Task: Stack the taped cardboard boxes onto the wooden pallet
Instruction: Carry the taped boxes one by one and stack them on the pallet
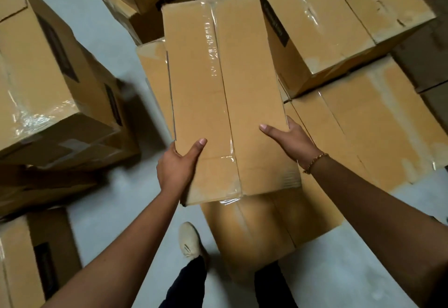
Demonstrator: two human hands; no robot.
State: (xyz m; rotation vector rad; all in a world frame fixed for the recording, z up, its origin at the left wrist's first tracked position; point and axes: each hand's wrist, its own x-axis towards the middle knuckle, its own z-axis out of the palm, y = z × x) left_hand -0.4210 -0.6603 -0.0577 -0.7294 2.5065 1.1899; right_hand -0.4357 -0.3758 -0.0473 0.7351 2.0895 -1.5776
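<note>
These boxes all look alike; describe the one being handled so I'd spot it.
Follow the two arms up from the bottom edge. Between the left hand and right hand is a long taped box. Unlike its neighbours, it is gripped, thumbs on top.

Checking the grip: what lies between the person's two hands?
In the head view, the taped cardboard box lies between them: the left hand holds its near left corner, the right hand its right edge.

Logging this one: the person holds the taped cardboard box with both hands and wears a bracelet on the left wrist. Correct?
No. The head view shows the bracelet on the right wrist, not the left. The left hand and right hand do both hold the taped cardboard box.
</note>
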